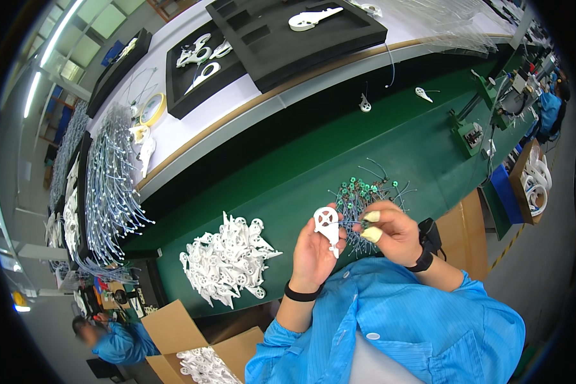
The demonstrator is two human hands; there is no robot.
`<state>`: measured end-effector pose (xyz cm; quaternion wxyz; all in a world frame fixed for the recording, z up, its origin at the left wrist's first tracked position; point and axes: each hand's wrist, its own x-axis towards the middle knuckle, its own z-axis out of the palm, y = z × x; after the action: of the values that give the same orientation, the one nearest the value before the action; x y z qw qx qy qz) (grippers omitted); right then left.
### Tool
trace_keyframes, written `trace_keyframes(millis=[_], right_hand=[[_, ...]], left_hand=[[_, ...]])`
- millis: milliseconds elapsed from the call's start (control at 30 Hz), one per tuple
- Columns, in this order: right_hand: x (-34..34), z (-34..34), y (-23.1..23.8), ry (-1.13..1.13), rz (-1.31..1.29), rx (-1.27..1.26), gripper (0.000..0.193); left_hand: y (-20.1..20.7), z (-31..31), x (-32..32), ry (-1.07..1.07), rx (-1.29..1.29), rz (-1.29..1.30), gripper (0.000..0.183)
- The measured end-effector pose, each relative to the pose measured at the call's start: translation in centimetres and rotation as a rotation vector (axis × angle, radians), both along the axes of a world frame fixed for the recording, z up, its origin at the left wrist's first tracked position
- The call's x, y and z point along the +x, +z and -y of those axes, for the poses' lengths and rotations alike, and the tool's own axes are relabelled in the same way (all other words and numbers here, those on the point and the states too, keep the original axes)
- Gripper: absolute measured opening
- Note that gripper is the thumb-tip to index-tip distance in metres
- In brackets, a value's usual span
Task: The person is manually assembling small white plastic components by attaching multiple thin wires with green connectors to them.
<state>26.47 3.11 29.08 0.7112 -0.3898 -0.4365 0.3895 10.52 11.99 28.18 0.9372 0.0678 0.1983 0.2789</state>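
Observation:
My left hand [313,255] is closed around a white plastic part [327,222] with a round, spoked head and a narrow tail pointing toward me. With its thumb and forefinger, both in pale finger cots, my right hand [393,233] pinches a thin blue wire [348,222]. The wire runs across to the white part; whether its tip is inside the part I cannot tell. Just beyond both hands lies a bundle of dark blue wires [350,203] with small green ends. To the left, a heap of similar white parts [227,259] rests on the green tabletop [288,195].
A cardboard box [173,326] of white parts stands below the table. The raised shelf holds black foam trays [301,48], a yellow tape roll [152,109] and hanging pale wires [112,173]. Green bench fixtures [467,133] stand at right. A co-worker [118,342] sits far left.

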Motion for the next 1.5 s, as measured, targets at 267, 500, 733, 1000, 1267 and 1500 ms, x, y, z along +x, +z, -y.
trace_keyframes(millis=[267, 500, 733, 1000, 1267, 1500], right_hand=[[-1.5, -1.1, -0.9, -0.342, 0.399, 0.039, 0.025], [-2.2, -1.2, -1.2, -0.311, 0.568, -0.035, 0.020], [-2.6, -2.1, -0.7, -0.304, 0.542, -0.090, 0.022], [-2.2, -2.2, -0.4, -0.288, 0.442, -0.137, 0.022], [-1.9, -3.0, -1.4, -0.279, 0.579, -0.109, 0.023], [-1.5, -3.6, -0.9, -0.305, 0.801, 0.018, 0.024]], left_hand=[[-0.2, 0.6, 0.4, 0.141, 0.159, -0.164, 0.046], [0.7, 1.2, 0.6, 0.130, 0.244, -0.178, 0.045], [0.8, 2.3, 1.0, 0.088, 0.583, -0.348, 0.047], [0.4, 3.0, 1.6, 0.148, 1.089, -0.675, 0.052], [-0.3, 2.7, 1.6, 0.108, 0.925, -0.665, 0.048], [-0.5, 2.8, 1.5, 0.102, 0.888, -0.773, 0.048]])
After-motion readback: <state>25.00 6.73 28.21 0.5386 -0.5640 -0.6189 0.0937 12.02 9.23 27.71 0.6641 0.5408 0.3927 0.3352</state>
